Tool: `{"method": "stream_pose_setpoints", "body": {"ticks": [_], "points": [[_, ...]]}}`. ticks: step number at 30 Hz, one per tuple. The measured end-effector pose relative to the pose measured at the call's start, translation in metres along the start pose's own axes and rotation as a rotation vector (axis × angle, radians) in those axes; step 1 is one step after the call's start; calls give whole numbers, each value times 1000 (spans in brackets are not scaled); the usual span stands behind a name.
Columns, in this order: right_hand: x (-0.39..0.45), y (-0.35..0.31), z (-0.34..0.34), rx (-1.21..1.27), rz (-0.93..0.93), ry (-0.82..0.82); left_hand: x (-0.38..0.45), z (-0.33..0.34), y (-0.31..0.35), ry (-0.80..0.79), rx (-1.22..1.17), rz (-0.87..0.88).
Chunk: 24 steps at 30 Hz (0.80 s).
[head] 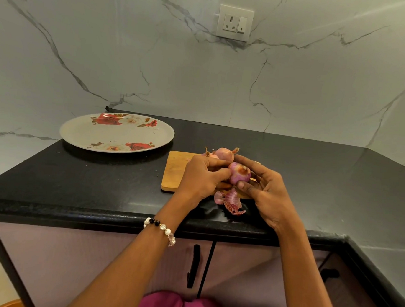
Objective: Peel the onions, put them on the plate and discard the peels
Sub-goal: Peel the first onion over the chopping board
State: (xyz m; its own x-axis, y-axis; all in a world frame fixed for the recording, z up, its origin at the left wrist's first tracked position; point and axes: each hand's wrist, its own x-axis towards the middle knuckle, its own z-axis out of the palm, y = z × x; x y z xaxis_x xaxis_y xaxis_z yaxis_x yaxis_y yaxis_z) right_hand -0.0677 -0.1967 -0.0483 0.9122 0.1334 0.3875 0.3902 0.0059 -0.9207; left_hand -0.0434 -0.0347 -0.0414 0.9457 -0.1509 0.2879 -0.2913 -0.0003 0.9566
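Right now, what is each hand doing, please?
Left hand: fingers curled, pinching at the onion.
Right hand: holds the same onion, fingers and thumb curled round it.

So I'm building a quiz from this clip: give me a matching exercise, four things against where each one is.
Things:
1. floral plate
2. onion being peeled
3. loose onion peels
4. beaded bracelet

Places:
A. on the left wrist
B. on the counter by the board's near edge
C. on the counter, left of the cutting board
D. held between both hands

Pairs: 1-C, 2-D, 3-B, 4-A
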Motion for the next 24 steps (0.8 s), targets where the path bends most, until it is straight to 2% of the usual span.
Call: {"method": "stream_pose_setpoints", "body": {"ticks": [11,20,24], "points": [[2,5,-2,-30,8,3,-2,1,3,1,25,-14],[3,8,-4,-40,-20,48,-2,1,4,89,-89,-44],[2,6,-2,-62,-43,84,-5,2,5,45,-37,6]]}}
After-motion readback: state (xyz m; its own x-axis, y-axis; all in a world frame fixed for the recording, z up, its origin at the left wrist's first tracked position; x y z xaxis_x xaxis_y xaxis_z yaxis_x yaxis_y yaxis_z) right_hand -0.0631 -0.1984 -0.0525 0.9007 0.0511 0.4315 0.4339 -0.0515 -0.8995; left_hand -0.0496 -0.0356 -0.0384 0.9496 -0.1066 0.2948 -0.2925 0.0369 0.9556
